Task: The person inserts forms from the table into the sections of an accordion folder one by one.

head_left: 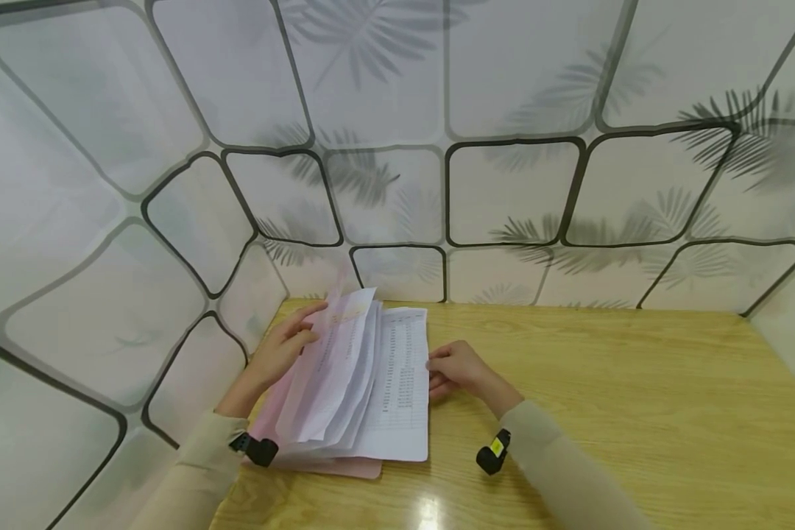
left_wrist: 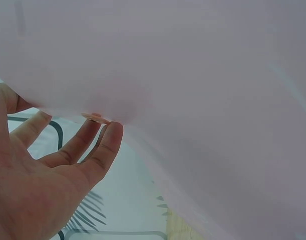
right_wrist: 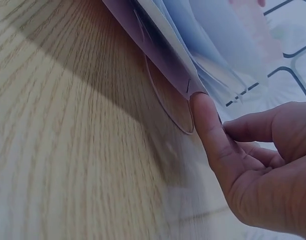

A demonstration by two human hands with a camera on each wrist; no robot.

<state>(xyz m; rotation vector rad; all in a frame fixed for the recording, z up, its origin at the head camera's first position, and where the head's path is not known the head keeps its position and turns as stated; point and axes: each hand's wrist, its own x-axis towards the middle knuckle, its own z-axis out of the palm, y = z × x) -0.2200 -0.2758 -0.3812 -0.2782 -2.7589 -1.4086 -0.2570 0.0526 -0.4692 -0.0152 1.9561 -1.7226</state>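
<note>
A pink folder lies on the table, its translucent pink cover raised and leaning left. My left hand holds that cover by its edge, fingertips right at the rim. Several white sheets stand fanned and tilted beside the cover. To their right, a printed sheet with columns of text lies flatter. My right hand pinches the right edge of the papers between thumb and fingers. Near that thumb, a small staple shows on the lowest sheet.
The wood-grained table extends to the right. A patterned wall with leaf prints rises behind it and along the left side. Below the papers, a thin loop shows against the table. Each wrist carries a black camera.
</note>
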